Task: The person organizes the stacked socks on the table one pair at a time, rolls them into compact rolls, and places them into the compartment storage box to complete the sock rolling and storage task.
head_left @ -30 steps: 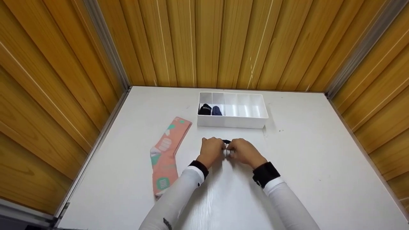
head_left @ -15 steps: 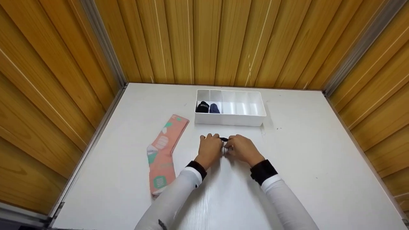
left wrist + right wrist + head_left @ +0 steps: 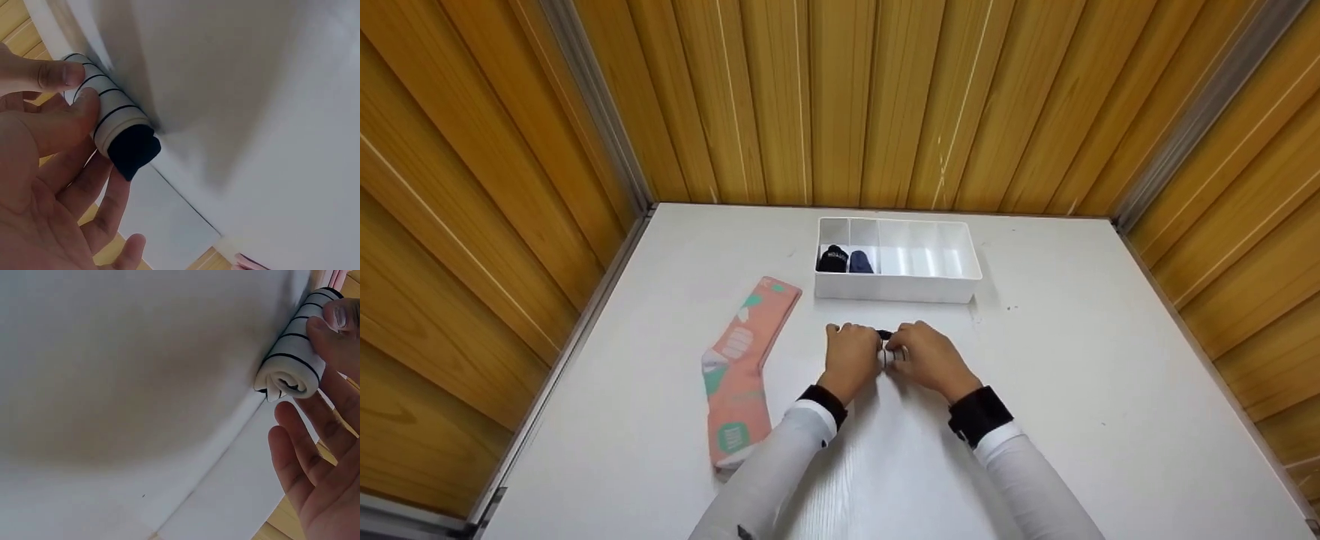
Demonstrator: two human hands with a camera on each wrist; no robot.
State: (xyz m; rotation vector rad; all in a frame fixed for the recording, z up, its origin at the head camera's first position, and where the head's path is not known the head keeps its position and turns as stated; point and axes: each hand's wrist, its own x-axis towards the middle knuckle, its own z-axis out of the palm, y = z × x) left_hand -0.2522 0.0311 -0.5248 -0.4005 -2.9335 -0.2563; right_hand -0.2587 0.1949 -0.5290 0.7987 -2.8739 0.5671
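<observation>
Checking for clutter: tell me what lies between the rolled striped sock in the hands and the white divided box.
Nothing: in the head view only bare white table separates the rolled striped sock from the white divided box.

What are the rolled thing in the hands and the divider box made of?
Rolled sock: looks like soft knit fabric, white with thin black stripes and a black end; it coils in layers in the right wrist view. Divider box: probably rigid white plastic, with smooth, slightly glossy, thin, straight walls.
</observation>
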